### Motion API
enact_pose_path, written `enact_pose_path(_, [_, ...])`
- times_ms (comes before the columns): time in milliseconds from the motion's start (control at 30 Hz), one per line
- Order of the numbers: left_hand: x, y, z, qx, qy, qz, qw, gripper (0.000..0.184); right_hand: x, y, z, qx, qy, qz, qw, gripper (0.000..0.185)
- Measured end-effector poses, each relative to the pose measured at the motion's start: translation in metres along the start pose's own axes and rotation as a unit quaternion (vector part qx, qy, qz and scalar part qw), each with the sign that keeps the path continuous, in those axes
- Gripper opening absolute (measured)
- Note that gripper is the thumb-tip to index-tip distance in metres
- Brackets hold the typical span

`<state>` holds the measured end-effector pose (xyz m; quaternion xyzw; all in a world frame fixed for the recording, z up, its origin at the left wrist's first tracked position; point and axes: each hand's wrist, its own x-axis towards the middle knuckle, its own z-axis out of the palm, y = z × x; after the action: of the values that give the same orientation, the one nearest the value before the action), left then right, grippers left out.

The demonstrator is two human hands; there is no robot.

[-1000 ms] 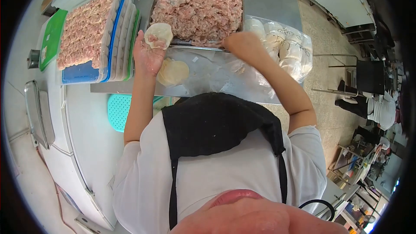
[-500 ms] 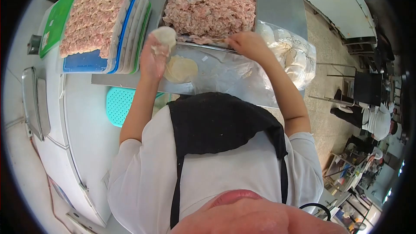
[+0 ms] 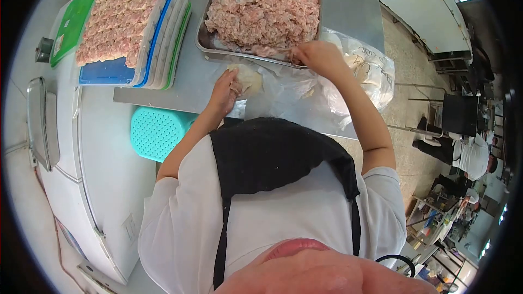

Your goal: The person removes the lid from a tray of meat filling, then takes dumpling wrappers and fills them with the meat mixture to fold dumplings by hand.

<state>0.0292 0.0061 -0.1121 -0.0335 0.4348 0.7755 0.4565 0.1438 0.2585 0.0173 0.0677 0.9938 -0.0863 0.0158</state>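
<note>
My left hand [image 3: 229, 90] is below the tray's lower left corner, its fingers closed on the pale round wrappers [image 3: 249, 80]; any filling in the palm is hidden. My right hand [image 3: 318, 57] is at the near right corner of the metal tray [image 3: 245, 57], closed on something I cannot make out. A large mound of minced meat [image 3: 267, 8] fills most of the tray. Some meat lies along its near edge, beside my right fingers. Clear plastic [image 3: 289, 90] is spread on the metal table between my hands.
Stacked plastic boxes [image 3: 182, 32] with filled pieces [image 3: 122, 22] on top stand at the left, beside a green lid [image 3: 73, 26]. Wrapped packs [image 3: 376, 76] lie at the right. A turquoise stool [image 3: 158, 132] is below the table. Another person [image 3: 471, 155] is far right.
My left hand has moved right and toward me, from beside the boxes down to the wrappers. My right hand remains by the tray's near edge, slightly farther right than half a second ago.
</note>
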Motion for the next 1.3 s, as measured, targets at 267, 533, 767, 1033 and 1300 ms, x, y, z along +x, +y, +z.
enact_pose_path(267, [-0.028, 0.049, -0.008, -0.182, -0.010, -0.003, 0.983, 0.024, 0.009, -0.017, 0.025, -0.081, 0.011, -0.023, 0.996, 0.018])
enact_pose_path(533, [-0.042, 0.107, -0.007, -0.255, -0.014, 0.123, 0.959, 0.024, 0.059, -0.054, 0.051, -0.082, 0.030, -0.027, 0.996, 0.021])
enact_pose_path(767, [-0.026, 0.124, -0.018, -0.214, 0.039, 0.196, 0.956, 0.023, 0.069, -0.034, 0.036, 0.154, -0.019, -0.062, 0.986, 0.030])
enact_pose_path(1033, [-0.022, 0.128, -0.001, -0.207, 0.028, 0.196, 0.958, 0.019, 0.003, 0.007, -0.035, -0.196, -0.082, 0.070, 0.975, 0.022])
enact_pose_path(1300, [-0.016, 0.139, 0.006, -0.242, 0.029, 0.209, 0.947, 0.022, 0.044, -0.057, 0.026, -0.069, 0.018, -0.055, 0.996, 0.018])
